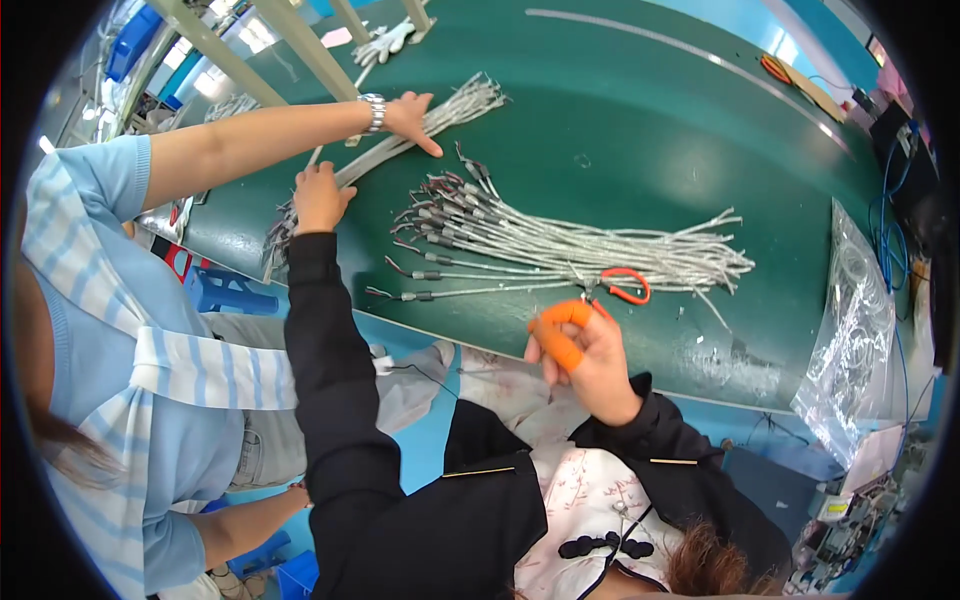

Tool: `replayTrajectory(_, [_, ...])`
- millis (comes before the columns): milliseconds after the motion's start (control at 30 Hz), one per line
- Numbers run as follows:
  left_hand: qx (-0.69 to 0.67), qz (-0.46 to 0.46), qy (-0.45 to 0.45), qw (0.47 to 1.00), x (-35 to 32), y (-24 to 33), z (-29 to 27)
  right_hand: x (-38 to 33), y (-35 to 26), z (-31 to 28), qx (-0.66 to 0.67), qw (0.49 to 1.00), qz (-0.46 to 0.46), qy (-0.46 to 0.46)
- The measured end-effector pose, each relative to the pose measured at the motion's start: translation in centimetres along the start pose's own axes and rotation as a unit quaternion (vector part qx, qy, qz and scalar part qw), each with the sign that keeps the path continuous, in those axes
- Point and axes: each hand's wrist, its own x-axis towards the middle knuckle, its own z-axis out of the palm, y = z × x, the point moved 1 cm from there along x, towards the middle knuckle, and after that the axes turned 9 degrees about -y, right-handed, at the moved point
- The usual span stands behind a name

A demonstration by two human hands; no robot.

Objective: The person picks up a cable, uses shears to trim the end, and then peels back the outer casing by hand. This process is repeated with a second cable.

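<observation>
My left hand is closed around the near part of a bundle of pale cables at the left of the table. A co-worker's hand, wearing a metal watch, presses on the same bundle farther up. My right hand is raised at the table's front edge, with orange finger covers on two curled fingers. Whatever it pinches, if anything, is too small to make out. Just beyond it, cutters with red-orange handles lie against a second, larger bundle of pale cables, whose dark connector ends fan out leftward.
The green table carries a clear plastic bag at its right end. Blue cables hang beyond that. White gloves lie at the far left beside cream rack posts. The co-worker stands close on my left.
</observation>
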Motion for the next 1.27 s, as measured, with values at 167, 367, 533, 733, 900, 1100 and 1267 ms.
replayTrajectory(167, [-0.463,0.013,0.004,0.886,-10.3,11.7,-7.4,1.2,-0.3,0.0,0.033,0.997,0.029,0.059])
replayTrajectory(367, [-0.792,-0.062,-0.148,0.589,-19.9,17.2,-10.0,0.7,0.5,1.9,-0.043,0.999,0.027,-0.007])
replayTrajectory(533, [-0.847,-0.072,-0.136,0.509,-21.7,16.6,-10.5,0.3,2.4,3.4,-0.217,0.975,-0.02,-0.029])
replayTrajectory(733, [-0.864,-0.106,-0.118,0.477,-23.0,15.5,-9.6,0.6,3.0,4.4,-0.337,0.939,-0.059,-0.04])
replayTrajectory(900, [-0.871,-0.114,-0.121,0.463,-23.1,15.1,-9.4,1.1,3.4,4.7,-0.365,0.926,-0.083,-0.051])
replayTrajectory(1100, [-0.871,-0.107,-0.117,0.465,-23.2,14.9,-8.6,1.4,2.6,5.4,-0.195,0.976,0.061,-0.071])
replayTrajectory(1267, [-0.894,-0.109,-0.142,0.411,-23.3,14.8,-7.4,2.0,2.2,4.7,-0.12,0.973,0.162,-0.116])
